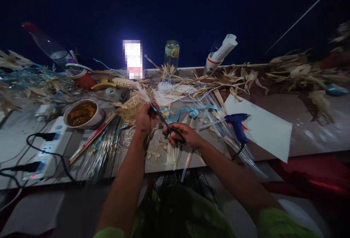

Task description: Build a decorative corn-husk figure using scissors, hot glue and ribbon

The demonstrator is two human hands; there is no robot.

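My right hand is closed around the handles of dark scissors, whose blades point up and left toward my left hand. The left fingers are pinched on a small bundle of pale corn husk, which fans out above them. A bit of blue shows at its base, close to the scissor tips. I cannot tell whether the blades touch it. Beyond my hands a length of light blue ribbon curls across the table. Husk scraps lie below and between my hands.
A bowl of brown liquid and a power strip stand left, beside thin clear strands. To the right, a blue glue gun rests by white paper and clear sticks. Behind are a corn cob, a bottle and a cup.
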